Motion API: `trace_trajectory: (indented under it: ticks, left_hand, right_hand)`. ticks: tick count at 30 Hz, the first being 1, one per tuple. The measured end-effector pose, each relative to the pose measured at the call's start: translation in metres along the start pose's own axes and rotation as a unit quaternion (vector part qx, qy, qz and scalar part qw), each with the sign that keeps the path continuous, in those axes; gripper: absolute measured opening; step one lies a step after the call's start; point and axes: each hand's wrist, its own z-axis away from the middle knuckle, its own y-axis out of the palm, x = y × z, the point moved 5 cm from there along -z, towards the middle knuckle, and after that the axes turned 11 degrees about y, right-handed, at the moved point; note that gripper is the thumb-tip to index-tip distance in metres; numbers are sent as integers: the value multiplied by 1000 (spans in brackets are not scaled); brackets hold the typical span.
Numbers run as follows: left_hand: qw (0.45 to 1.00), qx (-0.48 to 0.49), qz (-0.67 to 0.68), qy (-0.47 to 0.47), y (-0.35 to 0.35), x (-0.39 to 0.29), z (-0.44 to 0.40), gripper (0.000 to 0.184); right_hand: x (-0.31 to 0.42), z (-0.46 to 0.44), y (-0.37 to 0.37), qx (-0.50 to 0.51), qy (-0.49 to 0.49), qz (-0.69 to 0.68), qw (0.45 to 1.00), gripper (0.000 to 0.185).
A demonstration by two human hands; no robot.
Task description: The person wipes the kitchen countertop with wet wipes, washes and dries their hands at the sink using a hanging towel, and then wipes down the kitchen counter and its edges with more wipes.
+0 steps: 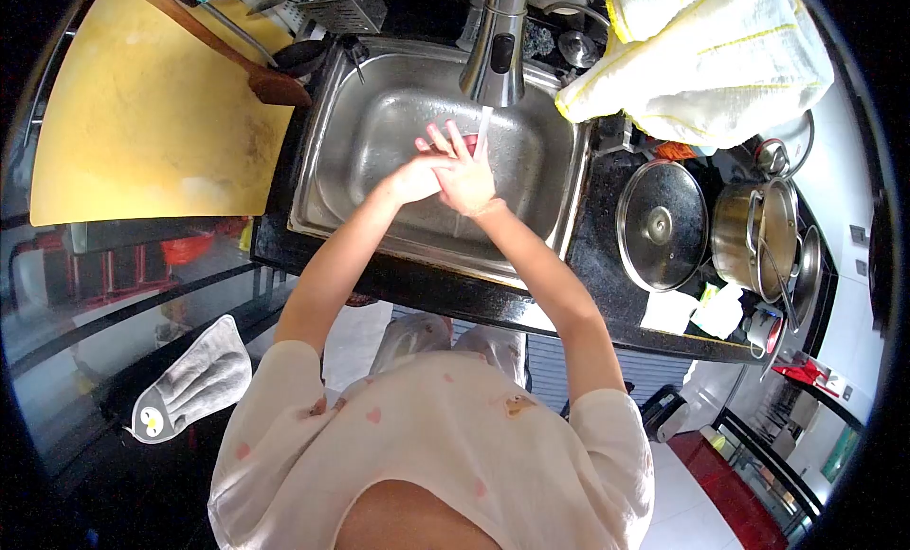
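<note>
Over the steel sink (327, 194), my two hands meet just below the tap (495, 71), where a thin stream of water runs down. My right hand (464, 183) has its fingers stretched out and apart, pointing toward the tap, at the edge of the water. Pressed against it from the left is my left hand (413, 179), overlapping the right palm area; most of its fingers are hidden there. No object shows in either hand.
A yellow board (161, 114) and a wooden spatula (270, 85) lie left of the sink. To the right are a pot lid (661, 225), a steel pot (735, 229) and crumpled white paper (718, 310). A white-and-yellow cloth (720, 62) hangs at upper right; a grey penguin towel (204, 375) is at lower left.
</note>
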Motion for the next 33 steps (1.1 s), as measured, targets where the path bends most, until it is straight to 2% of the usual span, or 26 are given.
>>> trace_trajectory:
  ticks: [1, 4, 7, 10, 13, 19, 22, 25, 28, 31, 33]
  left_hand:
    - [1000, 13, 1, 15, -10, 3, -1, 57]
    - [997, 45, 41, 38, -13, 4, -3, 60]
    - [996, 79, -2, 41, -6, 1, 0, 61]
    - [998, 35, 24, 42, 2, 1, 3, 58]
    - [999, 20, 16, 29, -3, 5, 4, 57]
    - [1000, 3, 10, 13, -11, 9, 7, 55]
    - [999, -15, -4, 35, -7, 8, 9, 52]
    - [1000, -5, -5, 24, -13, 13, 7, 51]
    - [999, -16, -41, 10, -10, 12, 8, 52]
    - [986, -66, -153, -1, -7, 11, 13, 51]
    - [934, -81, -347, -13, -2, 1, 18, 52]
  right_hand:
    - [3, 0, 4, -100, -14, -44, 994, 83]
    - [6, -1, 6, -95, -3, -38, 995, 80]
    - [8, 0, 8, -130, -2, -43, 991, 76]
    - [9, 0, 13, -81, 6, -45, 996, 72]
    - [10, 2, 16, -100, -4, -30, 995, 69]
    - [13, 2, 18, -48, 0, -10, 999, 67]
    - [13, 4, 16, -90, -4, -19, 996, 66]
    - [12, 7, 14, -79, -6, -4, 997, 67]
    - [10, 8, 14, -100, -9, 12, 995, 66]
    - [5, 7, 6, -27, -8, -35, 999, 65]
    - [2, 5, 7, -86, -17, -56, 995, 66]
